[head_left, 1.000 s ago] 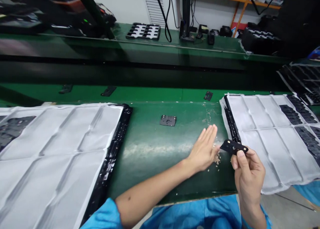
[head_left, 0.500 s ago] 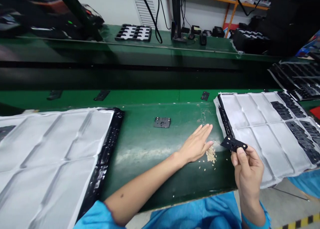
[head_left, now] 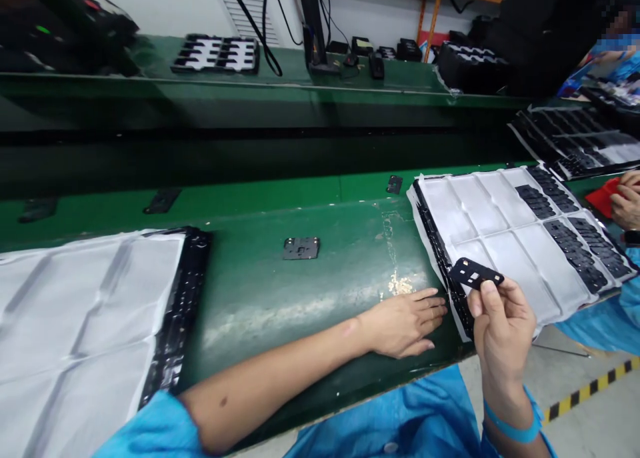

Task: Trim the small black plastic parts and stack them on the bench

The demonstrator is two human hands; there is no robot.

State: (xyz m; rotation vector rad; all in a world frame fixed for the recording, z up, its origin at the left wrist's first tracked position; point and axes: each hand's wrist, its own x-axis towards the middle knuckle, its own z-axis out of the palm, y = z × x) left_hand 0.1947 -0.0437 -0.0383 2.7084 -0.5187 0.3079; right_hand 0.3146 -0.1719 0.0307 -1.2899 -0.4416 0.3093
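Note:
My left hand point(head_left: 403, 321) lies palm down on the green table point(head_left: 260, 298), fingers spread and pointing right, with nothing visible in it. Just beyond it is a small pile of beige bits point(head_left: 400, 284), partly hidden by the hand. A flat black part point(head_left: 470, 272) with small light patches is pinched between the thumb and fingers of my right hand point(head_left: 503, 318). That hand is raised over the near left edge of the white-lined right tray point(head_left: 493, 205), whose far right compartments hold several black parts. Another black part point(head_left: 301, 248) rests on the table.
A white-lined tray point(head_left: 80, 311) fills the left side. Loose black parts point(head_left: 163, 201) lie along the bright green strip. At the right edge, another person's hand point(head_left: 627, 201) is beside a red item point(head_left: 603, 197).
My left hand has moved toward me, from beside the beige pile to its near side. My right hand still holds the black part. The view has shifted right.

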